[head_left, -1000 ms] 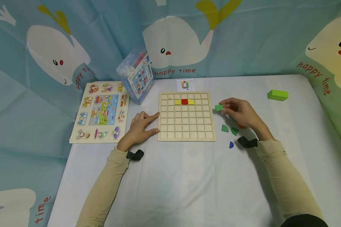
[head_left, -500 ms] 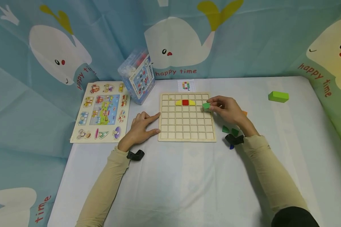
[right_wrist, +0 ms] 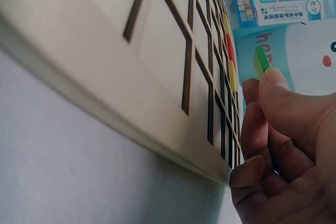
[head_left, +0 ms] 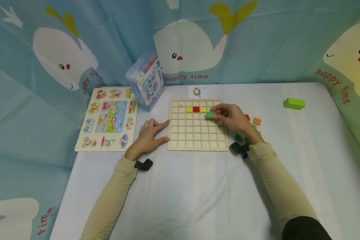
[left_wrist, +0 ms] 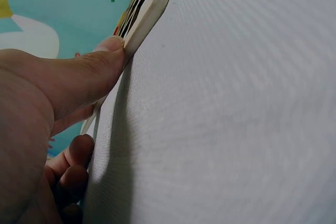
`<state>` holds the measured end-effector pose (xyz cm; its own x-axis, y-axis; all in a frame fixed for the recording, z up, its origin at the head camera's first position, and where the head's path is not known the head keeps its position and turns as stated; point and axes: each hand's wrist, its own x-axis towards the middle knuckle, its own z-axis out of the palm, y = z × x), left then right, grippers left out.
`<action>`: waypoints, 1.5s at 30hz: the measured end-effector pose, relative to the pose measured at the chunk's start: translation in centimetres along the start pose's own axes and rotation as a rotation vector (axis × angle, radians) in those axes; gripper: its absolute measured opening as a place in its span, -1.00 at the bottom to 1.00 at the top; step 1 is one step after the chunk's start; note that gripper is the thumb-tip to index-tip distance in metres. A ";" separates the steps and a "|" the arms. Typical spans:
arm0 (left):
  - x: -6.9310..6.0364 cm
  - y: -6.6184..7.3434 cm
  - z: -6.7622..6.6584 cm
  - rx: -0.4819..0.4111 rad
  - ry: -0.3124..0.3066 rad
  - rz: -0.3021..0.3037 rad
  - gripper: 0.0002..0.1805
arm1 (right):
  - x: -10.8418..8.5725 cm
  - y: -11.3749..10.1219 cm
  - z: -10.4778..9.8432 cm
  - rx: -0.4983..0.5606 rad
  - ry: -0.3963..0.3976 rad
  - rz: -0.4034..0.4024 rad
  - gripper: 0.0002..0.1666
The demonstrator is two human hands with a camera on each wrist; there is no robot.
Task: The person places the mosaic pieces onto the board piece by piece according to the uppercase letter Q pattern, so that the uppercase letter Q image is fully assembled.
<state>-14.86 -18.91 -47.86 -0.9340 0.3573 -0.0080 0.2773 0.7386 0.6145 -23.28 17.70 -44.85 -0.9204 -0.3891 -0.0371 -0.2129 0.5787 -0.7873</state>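
My right hand (head_left: 231, 117) pinches a green square tile (head_left: 209, 114) between thumb and fingertips, over the upper right of a wooden grid board (head_left: 198, 147). From the right wrist, the tile (right_wrist: 261, 60) shows tilted and above the board's surface. In the board's second row lie a red square tile (head_left: 196, 109) and, on either side of it, yellow pieces (head_left: 188, 109). My left hand (head_left: 147, 137) touches the board's left edge with extended index finger and thumb; the left wrist view has the thumb (left_wrist: 100, 72) against the board's side.
Right of the board lie loose pieces: an orange square (head_left: 257, 121), a red one (head_left: 247, 117), dark green ones (head_left: 238, 137) and a blue one. A pattern card (head_left: 197, 91) lies behind the board. Around stand a picture puzzle (head_left: 90, 133), clear box (head_left: 145, 81) and green block (head_left: 294, 103).
My right hand has carried the green tile leftward from beside the board to over its upper right cells. Red and orange pieces have come into view behind it. The left hand stays put.
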 end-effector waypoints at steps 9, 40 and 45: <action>-0.1 0.0 0.0 -0.006 0.002 -0.009 -0.20 | 0.6 -0.3 0.7 0.001 -0.015 0.003 -0.69; -0.1 0.0 0.0 -0.004 -0.005 -0.002 -0.20 | 1.5 -0.8 1.5 -0.111 -0.049 -0.056 -0.72; -0.1 0.0 0.0 -0.003 -0.006 -0.003 -0.19 | 1.6 -0.7 1.6 -0.126 -0.037 -0.063 -0.72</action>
<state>-14.80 -18.94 -47.81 -0.9335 0.3582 -0.0144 0.2735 0.7377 0.6172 -24.12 15.57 -45.35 -0.8917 -0.4523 -0.0144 -0.3117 0.6371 -0.7050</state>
